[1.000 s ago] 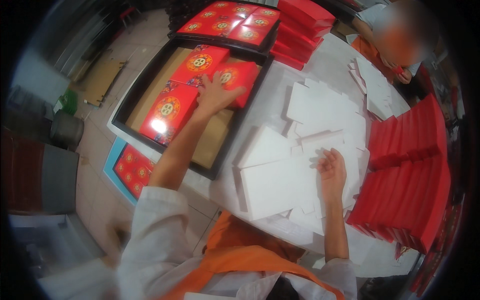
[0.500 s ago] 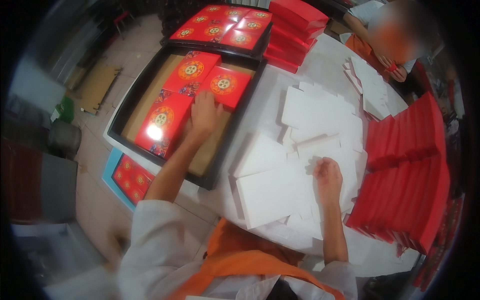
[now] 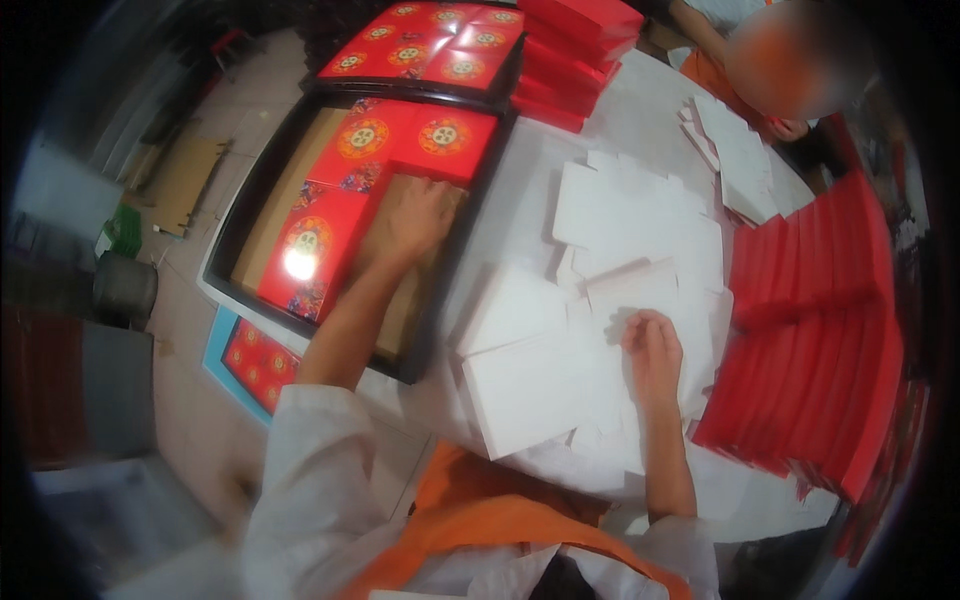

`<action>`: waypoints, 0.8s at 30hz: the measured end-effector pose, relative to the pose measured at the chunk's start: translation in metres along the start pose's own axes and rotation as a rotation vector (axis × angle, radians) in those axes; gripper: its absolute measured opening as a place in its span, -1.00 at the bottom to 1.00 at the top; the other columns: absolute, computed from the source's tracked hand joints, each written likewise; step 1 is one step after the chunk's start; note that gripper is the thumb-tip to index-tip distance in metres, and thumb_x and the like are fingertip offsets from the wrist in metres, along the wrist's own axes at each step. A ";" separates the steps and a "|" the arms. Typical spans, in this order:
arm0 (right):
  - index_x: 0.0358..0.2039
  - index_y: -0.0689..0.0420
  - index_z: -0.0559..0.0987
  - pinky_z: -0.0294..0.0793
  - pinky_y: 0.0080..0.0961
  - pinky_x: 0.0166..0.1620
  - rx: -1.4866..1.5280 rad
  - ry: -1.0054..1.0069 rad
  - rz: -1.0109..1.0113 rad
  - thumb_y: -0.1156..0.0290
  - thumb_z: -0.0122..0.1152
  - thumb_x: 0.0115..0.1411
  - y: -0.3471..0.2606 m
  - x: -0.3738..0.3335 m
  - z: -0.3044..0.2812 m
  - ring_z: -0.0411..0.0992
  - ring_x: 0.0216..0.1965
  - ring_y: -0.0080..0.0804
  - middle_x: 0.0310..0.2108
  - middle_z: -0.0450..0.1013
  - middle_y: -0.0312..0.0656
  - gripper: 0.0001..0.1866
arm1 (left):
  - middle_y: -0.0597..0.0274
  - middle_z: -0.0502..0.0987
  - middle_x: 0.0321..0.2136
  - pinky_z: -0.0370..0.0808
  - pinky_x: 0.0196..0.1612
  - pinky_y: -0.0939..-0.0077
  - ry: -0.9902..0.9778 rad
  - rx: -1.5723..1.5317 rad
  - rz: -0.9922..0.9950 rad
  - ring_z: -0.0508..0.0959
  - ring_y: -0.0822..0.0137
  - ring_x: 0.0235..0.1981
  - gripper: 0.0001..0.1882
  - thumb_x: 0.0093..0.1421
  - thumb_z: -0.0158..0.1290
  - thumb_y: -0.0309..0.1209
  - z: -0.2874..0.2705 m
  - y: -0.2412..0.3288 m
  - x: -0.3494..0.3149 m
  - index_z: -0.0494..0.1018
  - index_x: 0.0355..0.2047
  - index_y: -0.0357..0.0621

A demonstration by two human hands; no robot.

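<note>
My left hand (image 3: 424, 212) is inside a dark-rimmed tray (image 3: 432, 335), its bent fingers just at the near side of a red box (image 3: 444, 136) with a round gold emblem. It holds nothing that I can see. That box stands beside a second red box (image 3: 362, 138), and a third red box (image 3: 308, 250) lies nearer on the left side of the tray. Over the white flat cardboard pieces (image 3: 530, 385) on the table hovers my right hand (image 3: 655, 348), palm turned up, fingers loosely bent and nothing in them.
Behind the tray is another tray full of red boxes (image 3: 420, 45), with stacked red pieces (image 3: 570, 60) beside it. Tall rows of red folded pieces (image 3: 810, 340) line the table's right. Across the table sits a person in an orange apron (image 3: 710, 75) near more white pieces (image 3: 735, 165).
The right-hand red box has shifted away from me, into line with the box beside it. My left hand has slipped off its top to its near side. My right hand stays about where it was.
</note>
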State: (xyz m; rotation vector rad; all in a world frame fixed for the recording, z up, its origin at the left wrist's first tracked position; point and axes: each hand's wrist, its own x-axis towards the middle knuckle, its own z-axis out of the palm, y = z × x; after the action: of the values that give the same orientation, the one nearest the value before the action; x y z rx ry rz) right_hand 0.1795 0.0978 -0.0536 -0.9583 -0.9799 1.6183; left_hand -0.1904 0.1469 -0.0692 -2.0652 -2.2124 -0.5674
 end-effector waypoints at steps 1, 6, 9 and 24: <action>-0.20 0.25 0.37 0.34 -0.58 -0.28 -0.001 0.000 -0.021 0.45 -0.18 0.26 -0.001 0.001 -0.001 0.32 -0.37 -0.53 -0.33 0.37 -0.21 -0.81 | 0.01 0.35 -0.12 0.34 -0.07 0.21 0.004 0.056 0.099 0.36 0.05 -0.09 -0.66 0.04 -0.01 -0.38 -0.014 0.002 0.002 0.36 -0.13 -0.14; -0.24 0.29 0.43 0.31 -0.66 -0.17 -0.672 0.124 -0.352 0.45 -0.10 0.23 -0.040 -0.018 -0.009 0.34 -0.31 -0.56 -0.36 0.43 -0.23 -0.81 | 0.00 0.39 -0.09 0.43 -0.15 0.40 0.042 -0.438 -0.072 0.44 0.14 -0.12 -0.68 0.15 -0.06 -0.40 -0.059 0.036 -0.040 0.35 -0.07 -0.17; -0.10 0.25 0.38 0.27 -0.43 -0.02 -1.330 0.243 -0.596 0.44 -0.02 0.18 -0.066 -0.025 -0.038 0.32 -0.09 -0.23 -0.14 0.38 -0.07 -0.72 | 0.05 0.41 -0.12 0.45 -0.17 0.43 0.229 -0.486 -0.199 0.46 0.23 -0.16 -0.68 0.20 -0.10 -0.38 -0.098 0.090 -0.106 0.32 -0.04 -0.17; 0.01 0.25 0.29 0.32 -0.37 -0.09 -1.334 0.437 -0.131 0.40 -0.02 0.18 -0.049 -0.061 -0.072 0.36 -0.16 -0.07 -0.18 0.38 0.08 -0.61 | -0.11 0.40 -0.28 0.39 -0.30 0.46 0.125 -0.475 -0.124 0.45 0.18 -0.37 -0.54 0.17 -0.16 -0.59 -0.054 0.150 -0.144 0.10 0.11 -0.27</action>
State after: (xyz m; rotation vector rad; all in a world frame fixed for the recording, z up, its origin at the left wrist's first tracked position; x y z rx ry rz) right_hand 0.2752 0.0596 -0.0269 -1.9296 -1.7441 0.4116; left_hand -0.0410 -0.0018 -0.0282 -2.0100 -2.3118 -1.3057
